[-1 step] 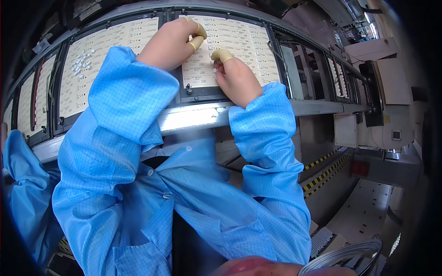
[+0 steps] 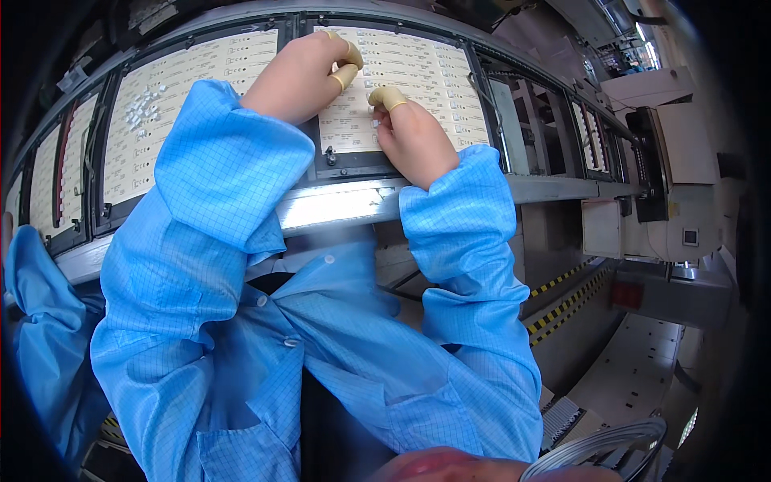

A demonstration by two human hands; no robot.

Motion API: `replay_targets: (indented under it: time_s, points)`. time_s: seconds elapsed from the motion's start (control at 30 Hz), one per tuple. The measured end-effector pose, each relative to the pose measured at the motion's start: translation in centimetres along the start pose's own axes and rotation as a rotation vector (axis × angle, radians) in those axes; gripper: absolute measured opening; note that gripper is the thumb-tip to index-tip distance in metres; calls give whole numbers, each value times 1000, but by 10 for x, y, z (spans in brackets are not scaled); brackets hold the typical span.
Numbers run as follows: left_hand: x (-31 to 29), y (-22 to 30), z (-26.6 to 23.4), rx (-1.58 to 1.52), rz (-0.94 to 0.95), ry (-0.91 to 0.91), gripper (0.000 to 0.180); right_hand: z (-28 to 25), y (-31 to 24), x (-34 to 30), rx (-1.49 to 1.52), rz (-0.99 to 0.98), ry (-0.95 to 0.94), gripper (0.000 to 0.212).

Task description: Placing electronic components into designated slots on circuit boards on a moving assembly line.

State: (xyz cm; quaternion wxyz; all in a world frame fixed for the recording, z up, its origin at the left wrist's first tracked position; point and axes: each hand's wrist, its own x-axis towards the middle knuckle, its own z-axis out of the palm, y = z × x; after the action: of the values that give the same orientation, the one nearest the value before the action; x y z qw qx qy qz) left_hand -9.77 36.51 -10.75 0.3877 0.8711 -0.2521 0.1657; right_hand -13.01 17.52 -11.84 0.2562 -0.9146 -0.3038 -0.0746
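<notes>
A cream printed circuit-board panel (image 2: pixel 418 68), set in a dark frame, lies under both my hands. My left hand (image 2: pixel 299 79), with yellow finger cots, is over its left part; thumb and forefinger are curled together, and anything between their tips is too small to make out. To the right and slightly nearer, my right hand (image 2: pixel 416 138) curls above the panel, also with a yellow finger cot. A small white connector-like piece (image 2: pixel 375 124) shows at its curled fingers. Rows of small white parts (image 2: pixel 451 95) sit along the panel's right half.
On a second cream panel (image 2: pixel 124 165) to the left lies a loose pile of small white pieces (image 2: pixel 143 112). A metal rail (image 2: pixel 345 202) runs along the near side. A blue sleeve (image 2: pixel 44 281) of another person is at far left. Dark framed rails (image 2: pixel 546 120) continue rightward.
</notes>
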Motion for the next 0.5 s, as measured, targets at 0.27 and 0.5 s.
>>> replay_targets:
  time_s: [0.27, 0.5]
  points:
    - [-3, 3, -1, -11, 18, -43, 15, -8, 2, -4, -30, -79, -46, 27]
    - [-7, 22, 11, -39, 33, -230, 18, -72, 41, -49, -45, 203, 184, 27]
